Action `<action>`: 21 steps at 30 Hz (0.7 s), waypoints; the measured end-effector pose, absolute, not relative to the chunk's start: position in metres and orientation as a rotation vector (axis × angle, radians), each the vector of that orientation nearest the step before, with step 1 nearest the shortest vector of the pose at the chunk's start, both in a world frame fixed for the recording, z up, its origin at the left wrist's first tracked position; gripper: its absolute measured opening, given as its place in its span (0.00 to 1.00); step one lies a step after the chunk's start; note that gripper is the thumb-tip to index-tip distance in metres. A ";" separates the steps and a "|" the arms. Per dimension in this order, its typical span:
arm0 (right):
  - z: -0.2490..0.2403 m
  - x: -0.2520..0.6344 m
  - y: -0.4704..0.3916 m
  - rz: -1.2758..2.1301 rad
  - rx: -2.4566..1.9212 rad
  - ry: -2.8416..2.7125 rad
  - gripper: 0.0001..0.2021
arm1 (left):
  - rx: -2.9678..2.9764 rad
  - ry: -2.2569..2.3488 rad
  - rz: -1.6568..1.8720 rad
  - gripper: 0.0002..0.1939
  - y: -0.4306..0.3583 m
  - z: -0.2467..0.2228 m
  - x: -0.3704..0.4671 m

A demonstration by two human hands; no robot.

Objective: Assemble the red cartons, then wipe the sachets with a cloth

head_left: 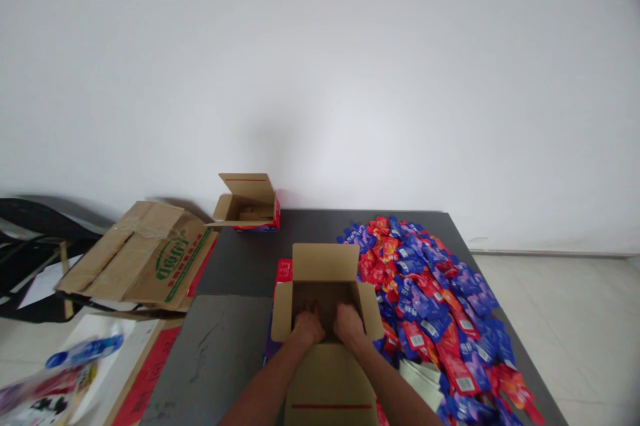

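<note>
Starting at left: seeing a plastic bag [45,389] and a blue bottle [87,351] lying near, with a brown carton [135,259] lying tilted farther back; passing onto the dark table [230,339]; noting a small open carton [257,221] sitting at the far edge, against or close to the white wall.

Reaching the middle: finding the open box [325,263] sitting near on the table, flaps spreading outward on all four sides; judging it light, made of stiff thin card, likely creasing or bowing under hard pressing; suggesting taking hold low on opposite side walls or under the base, not by the floppy flaps; showing the left hand [309,326] inside, fingers partly extended and pointing down toward the floor of the box; then the right hand [349,324] inside too, at the right wall, fingers looking curled; hiding fingertips and blurring somewhat, so not telling whether either is gripping or just pressing; not showing any separate object in either.

Ending at right: seeing red and blue packets [425,299] heaping across the table; probably being light, soft and slippery; spotting pale papers [423,379] lying near, just beside the box.
</note>
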State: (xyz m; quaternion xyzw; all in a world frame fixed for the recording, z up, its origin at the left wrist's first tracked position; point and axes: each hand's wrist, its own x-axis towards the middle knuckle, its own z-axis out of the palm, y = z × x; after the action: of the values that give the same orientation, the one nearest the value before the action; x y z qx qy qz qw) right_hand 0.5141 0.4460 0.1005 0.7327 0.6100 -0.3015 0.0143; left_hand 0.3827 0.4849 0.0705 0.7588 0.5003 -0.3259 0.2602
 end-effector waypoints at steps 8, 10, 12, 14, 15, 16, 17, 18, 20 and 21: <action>0.123 0.524 0.487 -0.565 2.341 2.213 0.35 | 2.056 1.347 -0.874 0.39 0.483 0.072 0.384; 0.119 0.525 0.496 -0.606 2.308 2.176 0.31 | 2.057 1.337 -0.864 0.37 0.484 0.074 0.383; 0.113 0.525 0.504 -0.635 2.303 2.155 0.27 | 2.050 1.329 -0.860 0.36 0.485 0.075 0.383; 0.107 0.526 0.509 -0.663 2.299 2.143 0.23 | 2.040 1.326 -0.860 0.36 0.486 0.075 0.383; 0.104 0.526 0.511 -0.684 2.292 2.138 0.21 | 2.035 1.327 -0.860 0.36 0.486 0.075 0.383; 0.102 0.527 0.513 -0.706 2.282 2.134 0.20 | 2.032 1.329 -0.857 0.37 0.486 0.075 0.384; 0.100 0.527 0.514 -0.727 2.272 2.130 0.19 | 2.029 1.330 -0.852 0.37 0.487 0.075 0.384; 0.099 0.528 0.515 -0.748 2.261 2.127 0.18 | 2.025 1.330 -0.846 0.37 0.487 0.075 0.385; 0.097 0.529 0.516 -0.782 2.245 2.118 0.18 | 2.019 1.313 -0.822 0.38 0.487 0.075 0.385; 0.096 0.529 0.516 -0.794 2.241 2.112 0.18 | 2.018 1.296 -0.796 0.38 0.487 0.075 0.385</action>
State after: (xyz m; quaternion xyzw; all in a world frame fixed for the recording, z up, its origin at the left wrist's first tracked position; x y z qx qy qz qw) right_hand 0.5293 0.5165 0.0963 0.7046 0.6641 -0.2495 -0.0192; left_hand 0.3852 0.4873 0.0752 0.7611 0.4889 -0.3004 0.3026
